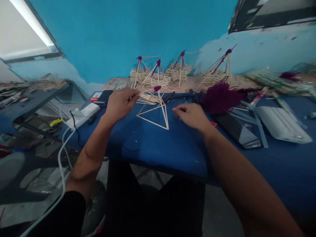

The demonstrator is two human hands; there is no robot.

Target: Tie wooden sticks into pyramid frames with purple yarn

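In front of me a small pyramid frame of thin wooden sticks [152,122] is over the blue table, its top joint bound with purple yarn [157,88]. A stick runs out sideways from that joint, and my left hand [120,103] is closed in a pinch on it. To the right of the frame, apart from it, is my right hand [190,114]. Its fingers are curled and pressed together; I cannot make out anything between them. Loose sticks [149,98] lie behind the frame.
Several similar stick structures [181,70] with purple-bound tops line the wall. A heap of purple yarn [219,95] lies right of my right hand, near a dark phone [237,130] and a white case [283,124]. At left is a white power strip [82,115].
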